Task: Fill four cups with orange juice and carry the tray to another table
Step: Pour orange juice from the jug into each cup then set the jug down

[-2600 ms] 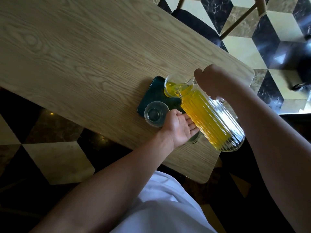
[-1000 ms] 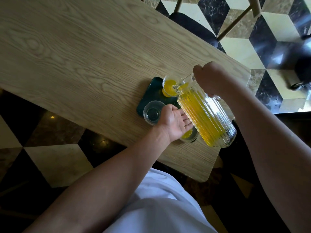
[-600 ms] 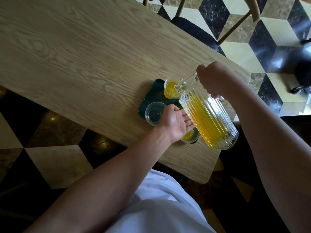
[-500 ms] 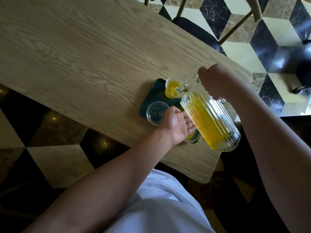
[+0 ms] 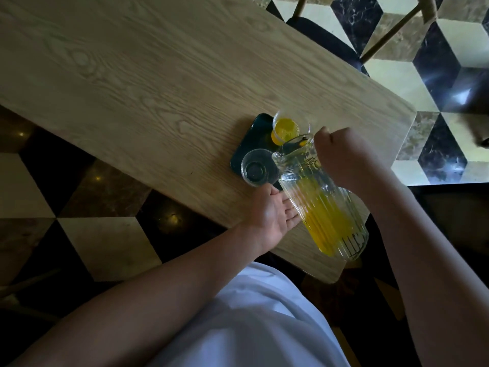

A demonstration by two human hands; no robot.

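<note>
A dark green tray (image 5: pixel 252 140) lies near the table's right end. On its far side stands a clear cup (image 5: pixel 287 128) holding orange juice. Nearer, an empty clear cup (image 5: pixel 256 170) sits at the tray's left corner. My right hand (image 5: pixel 344 157) grips the handle of a ribbed glass pitcher (image 5: pixel 326 210), which is tilted with its spout over the gap between the two cups; the juice sits in its lower half. My left hand (image 5: pixel 272 213) rests flat by the tray's near edge, fingers stretched under the pitcher. The pitcher and both hands hide the rest of the tray.
The wooden table (image 5: pixel 148 75) ends close on the right and near side, with its rounded corner just beyond the pitcher. A dark-seated chair (image 5: pixel 325 35) stands behind the table. A checkered tile floor (image 5: pixel 412 83) surrounds it.
The pitcher has tipped back from the far cup, which now holds juice, and its spout has swung nearer, toward the empty cup. My left hand has stayed by the tray.
</note>
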